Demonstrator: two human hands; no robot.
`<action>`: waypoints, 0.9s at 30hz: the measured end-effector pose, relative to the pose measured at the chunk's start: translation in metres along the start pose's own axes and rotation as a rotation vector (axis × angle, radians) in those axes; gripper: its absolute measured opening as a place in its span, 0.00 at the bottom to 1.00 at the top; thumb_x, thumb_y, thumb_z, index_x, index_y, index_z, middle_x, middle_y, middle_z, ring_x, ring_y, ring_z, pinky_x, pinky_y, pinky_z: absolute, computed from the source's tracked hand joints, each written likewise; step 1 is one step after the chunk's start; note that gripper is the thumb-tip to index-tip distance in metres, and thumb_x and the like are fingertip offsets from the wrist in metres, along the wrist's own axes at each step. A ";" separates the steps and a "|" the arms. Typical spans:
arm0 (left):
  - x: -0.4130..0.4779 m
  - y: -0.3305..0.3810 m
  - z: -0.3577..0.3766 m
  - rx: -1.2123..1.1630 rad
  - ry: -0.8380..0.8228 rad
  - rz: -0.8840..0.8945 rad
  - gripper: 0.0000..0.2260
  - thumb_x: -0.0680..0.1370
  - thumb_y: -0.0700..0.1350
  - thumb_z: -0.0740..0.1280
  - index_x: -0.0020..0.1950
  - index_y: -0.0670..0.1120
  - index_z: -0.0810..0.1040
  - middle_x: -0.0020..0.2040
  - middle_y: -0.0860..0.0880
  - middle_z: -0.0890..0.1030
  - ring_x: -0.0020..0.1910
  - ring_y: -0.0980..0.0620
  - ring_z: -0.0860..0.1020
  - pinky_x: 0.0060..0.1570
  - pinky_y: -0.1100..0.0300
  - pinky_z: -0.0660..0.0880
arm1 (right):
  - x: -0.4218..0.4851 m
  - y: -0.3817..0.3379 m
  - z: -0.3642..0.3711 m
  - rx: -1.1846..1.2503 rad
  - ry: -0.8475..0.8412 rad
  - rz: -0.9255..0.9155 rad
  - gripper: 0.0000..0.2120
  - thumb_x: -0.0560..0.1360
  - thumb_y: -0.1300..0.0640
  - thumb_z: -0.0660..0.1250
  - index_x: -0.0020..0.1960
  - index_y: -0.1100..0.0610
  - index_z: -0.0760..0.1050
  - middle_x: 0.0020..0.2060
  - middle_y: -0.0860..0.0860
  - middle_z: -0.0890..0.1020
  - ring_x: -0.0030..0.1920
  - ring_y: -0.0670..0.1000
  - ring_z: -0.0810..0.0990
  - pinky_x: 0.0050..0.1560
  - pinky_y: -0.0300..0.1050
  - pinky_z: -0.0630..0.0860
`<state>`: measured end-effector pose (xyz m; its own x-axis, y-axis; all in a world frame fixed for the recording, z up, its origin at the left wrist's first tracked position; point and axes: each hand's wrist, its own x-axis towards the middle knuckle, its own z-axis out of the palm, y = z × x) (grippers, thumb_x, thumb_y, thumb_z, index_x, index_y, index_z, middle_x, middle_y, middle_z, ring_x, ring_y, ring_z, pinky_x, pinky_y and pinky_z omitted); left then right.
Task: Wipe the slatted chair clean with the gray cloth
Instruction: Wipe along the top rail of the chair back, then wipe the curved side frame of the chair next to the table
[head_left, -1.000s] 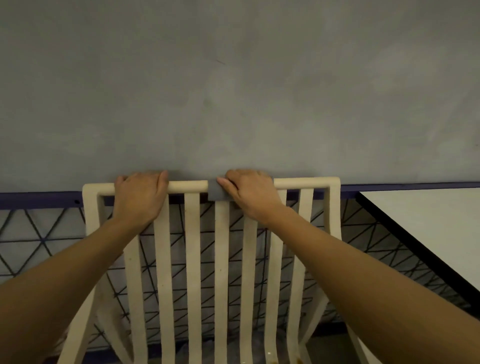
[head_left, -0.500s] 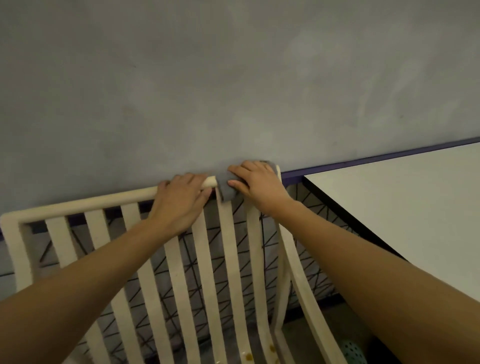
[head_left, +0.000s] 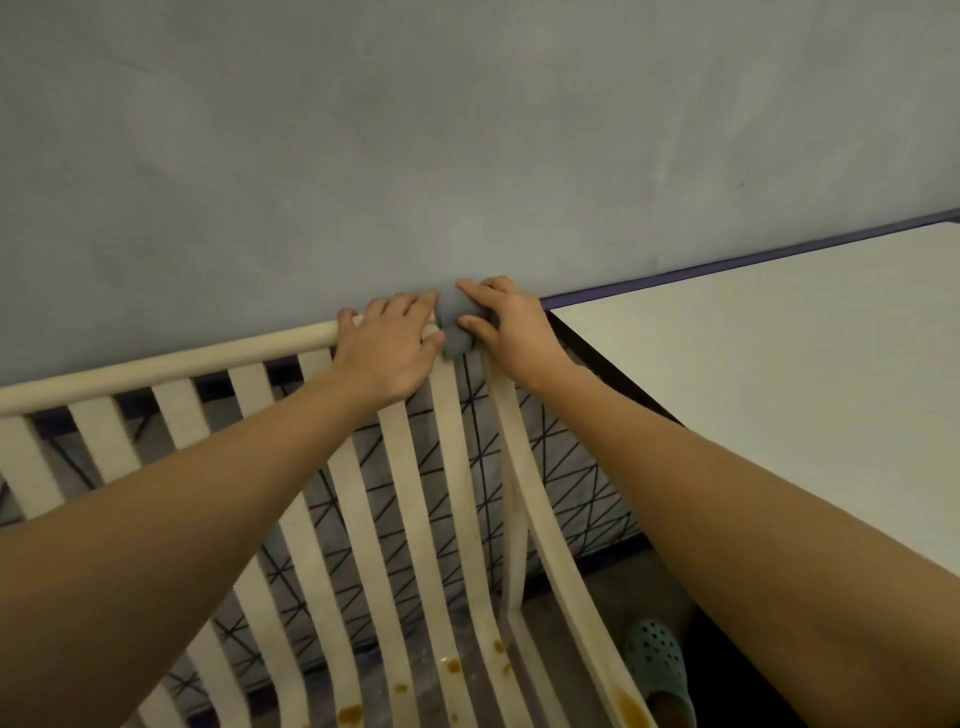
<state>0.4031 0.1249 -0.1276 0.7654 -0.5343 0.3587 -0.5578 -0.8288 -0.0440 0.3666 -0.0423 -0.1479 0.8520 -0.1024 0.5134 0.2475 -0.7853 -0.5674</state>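
Both hands on top rail of slatted chair (head_left: 182, 364): left hand (head_left: 389, 348) curled over rail; right hand (head_left: 511, 332) clamps gray cloth (head_left: 454, 322) on rail corner, 3 o'clock of left hand.

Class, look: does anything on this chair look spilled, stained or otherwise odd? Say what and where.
Brownish blotches spot the chair on its lower slats, like dried spills. The gray cloth, in the right hand, sits at the top rail, away from them.

Simple dining spot, prob eatery: slatted chair (head_left: 156, 364) w/ white table (head_left: 779, 374), gray wall (head_left: 467, 130).
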 end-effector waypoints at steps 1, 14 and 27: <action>0.000 0.000 0.001 0.003 0.007 0.001 0.23 0.82 0.56 0.52 0.76 0.53 0.58 0.73 0.50 0.66 0.71 0.46 0.64 0.66 0.43 0.59 | -0.003 0.001 0.002 0.021 0.022 0.015 0.22 0.78 0.60 0.66 0.72 0.60 0.70 0.61 0.58 0.76 0.60 0.55 0.75 0.65 0.47 0.72; -0.007 -0.001 0.002 -0.029 0.022 0.019 0.24 0.82 0.58 0.53 0.76 0.55 0.54 0.75 0.50 0.60 0.73 0.47 0.58 0.67 0.43 0.55 | -0.032 0.003 0.013 0.345 0.202 0.218 0.23 0.80 0.54 0.65 0.74 0.55 0.68 0.56 0.48 0.79 0.53 0.41 0.78 0.56 0.29 0.75; -0.002 0.002 0.003 -0.037 0.018 -0.018 0.22 0.81 0.57 0.53 0.75 0.55 0.56 0.71 0.49 0.66 0.69 0.45 0.63 0.66 0.42 0.56 | -0.120 0.029 0.036 0.379 0.109 0.440 0.09 0.79 0.53 0.66 0.46 0.56 0.82 0.36 0.50 0.84 0.39 0.42 0.82 0.39 0.36 0.79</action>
<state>0.4019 0.1238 -0.1313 0.7699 -0.5157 0.3759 -0.5556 -0.8315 -0.0028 0.2886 -0.0312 -0.2491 0.8646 -0.4470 0.2293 0.0461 -0.3839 -0.9222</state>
